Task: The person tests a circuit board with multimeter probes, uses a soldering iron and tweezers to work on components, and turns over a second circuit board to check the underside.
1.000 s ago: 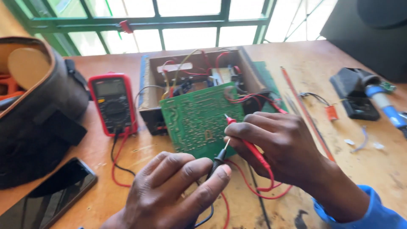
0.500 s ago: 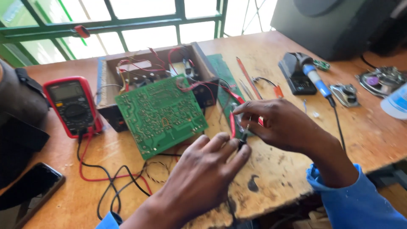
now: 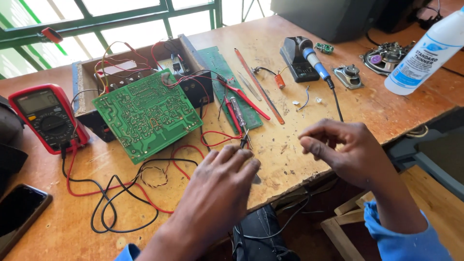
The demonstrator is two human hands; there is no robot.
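Your left hand (image 3: 220,181) lies palm down near the front edge of the workbench (image 3: 299,145), fingers pressed together and flat, holding nothing that shows; a small dark tip peeks out beside the fingertips, too small to name. Your right hand (image 3: 345,150) hovers just past that front edge, thumb and forefinger pinched, and you cannot tell from here whether anything sits between them.

From the head view, the green circuit board (image 3: 145,113) rests tilted against the open wooden case (image 3: 87,89) toward the back left corner, its wires still attached. The red probes (image 3: 237,106) lie just right of it, their leads (image 3: 111,193) looping under your left wrist to the multimeter (image 3: 48,116) at the left edge.

Judging by that, your left forearm could snag those loops and drag the meter or tip the board. The soldering iron (image 3: 314,60) rests in its stand at the back, its cord near your right hand, so a careless sweep could pull it.
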